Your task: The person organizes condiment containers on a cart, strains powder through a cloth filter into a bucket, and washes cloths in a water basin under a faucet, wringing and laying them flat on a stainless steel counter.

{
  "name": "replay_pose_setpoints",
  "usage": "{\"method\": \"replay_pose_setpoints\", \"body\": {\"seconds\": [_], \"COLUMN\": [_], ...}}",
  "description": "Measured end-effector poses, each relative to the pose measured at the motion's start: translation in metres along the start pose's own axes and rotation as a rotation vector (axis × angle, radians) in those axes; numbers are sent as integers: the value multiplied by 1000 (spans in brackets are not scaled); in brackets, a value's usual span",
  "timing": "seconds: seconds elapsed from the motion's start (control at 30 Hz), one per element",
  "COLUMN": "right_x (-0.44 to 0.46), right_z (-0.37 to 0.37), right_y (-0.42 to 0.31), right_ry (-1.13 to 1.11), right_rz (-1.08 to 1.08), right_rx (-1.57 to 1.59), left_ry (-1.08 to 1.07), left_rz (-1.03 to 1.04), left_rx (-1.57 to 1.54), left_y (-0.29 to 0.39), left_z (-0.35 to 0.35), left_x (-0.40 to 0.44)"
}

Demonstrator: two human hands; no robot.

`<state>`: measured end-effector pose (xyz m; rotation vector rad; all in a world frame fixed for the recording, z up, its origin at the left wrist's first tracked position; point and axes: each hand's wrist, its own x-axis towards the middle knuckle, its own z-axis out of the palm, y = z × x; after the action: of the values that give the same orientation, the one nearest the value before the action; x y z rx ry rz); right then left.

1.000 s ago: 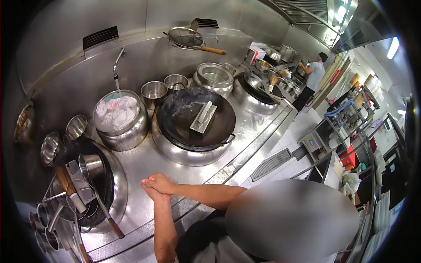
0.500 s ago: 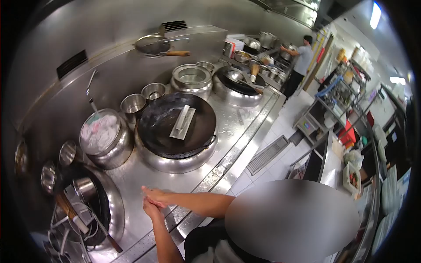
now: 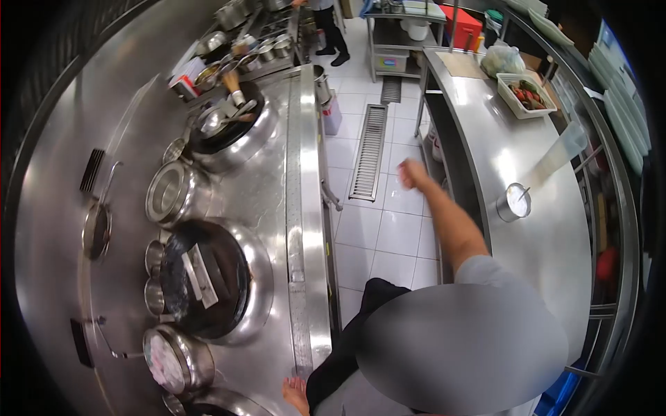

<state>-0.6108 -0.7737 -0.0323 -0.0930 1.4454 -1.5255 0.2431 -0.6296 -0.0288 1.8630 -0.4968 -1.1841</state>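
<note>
My left hand [image 3: 296, 394] is low in the view, beside the steel range's front edge, with its fingers apart and nothing in it. Out over the tiled aisle is my right hand [image 3: 412, 173], blurred, so its fingers cannot be made out; no object shows in it. A black wok [image 3: 232, 305] sits on the range [image 3: 267, 201] at the left, with a flat metal piece [image 3: 200, 276] lying in it. Near the wok is a steel pot with white and pink cloths [image 3: 164, 362]. On the right-hand counter [image 3: 513, 243] stands a metal container of white contents [image 3: 514, 202].
A floor drain grate [image 3: 368, 152] runs along the aisle between range and counter. Beyond it, a person's dark-trousered legs [image 3: 331, 35] show at the top. A white basket of red and green food [image 3: 528, 97] and a clear plastic container [image 3: 563, 147] rest on the counter.
The view has swung right, towards the aisle and counter. My hands, together before, are now apart: the right one over the aisle, the left one low by the range edge.
</note>
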Motion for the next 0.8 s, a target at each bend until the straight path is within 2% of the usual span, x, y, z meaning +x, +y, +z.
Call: {"method": "replay_pose_setpoints", "body": {"seconds": [0.03, 0.07, 0.1, 0.13, 0.17, 0.2, 0.23, 0.27, 0.3, 0.33, 0.37, 0.4, 0.43, 0.47, 0.5, 0.53, 0.57, 0.63, 0.7, 0.73, 0.8], "right_x": [-14, 14, 71, 18, -14, -26, -12, 12, 36, 31, 15, 11, 6, -2, -24, -38, -104, -212, -294, -328, -386], "right_z": [-25, -78, -158, -150, -171, -185, -215, -229, -244, -251, -215, -181, -146, -110, -47, 13, 107, 250, 355, 402, 492], "right_y": [-40, -64, -76, -122, -158, -187, -199, -176, -152, -134, -105, -60, -15, 31, 93, 155, 180, 215, 255, 267, 274], "right_ry": [316, 495, 259, 616, 365, 543, 446, 808, 1342, 922, 900, 525, 51, -341, -465, -796, -705, -1040, -1368, -1471, -1622], "right_rz": [-191, -322, -453, -622, -618, -467, -506, -836, -1030, -1151, -511, -397, -264, -130, -132, -239, 70, -59, -187, -211, -236], "right_rx": [-149, -265, 49, -216, -323, -567, -477, -726, -962, -939, -1003, -1140, -1205, -1177, -1020, -947, -930, -1090, -1140, -1180, -1231], "left_ry": [-55, -110, -114, -98, -81, -66, -55, -43, -34, -22, -12, -7, -9, -7, -26, -43, -65, -115, -143, -140, -82], "left_rz": [-46, -92, -111, -112, -111, -107, -104, -99, -100, -92, -77, -69, -45, -17, 19, 41, 95, 236, 303, 399, 465], "left_rx": [6, 14, 35, 54, 77, 90, 99, 104, 108, 100, 91, 67, 38, 2, -88, -116, -121, -201, -287, -299, -226], "left_y": [2, 5, 14, 19, 24, 27, 31, 34, 36, 38, 39, 40, 43, 47, 52, 58, 77, 125, 160, 169, 204], "left_z": [-1, -2, -2, 2, 5, 6, 7, 5, 5, 2, 1, 1, 4, 9, 14, 15, 19, 26, 11, 1, -26], "left_x": [5, 10, 3, 2, -2, -4, -7, -11, -13, -16, -18, -21, -21, -25, -24, -20, -23, -34, -15, 6, 39]}}
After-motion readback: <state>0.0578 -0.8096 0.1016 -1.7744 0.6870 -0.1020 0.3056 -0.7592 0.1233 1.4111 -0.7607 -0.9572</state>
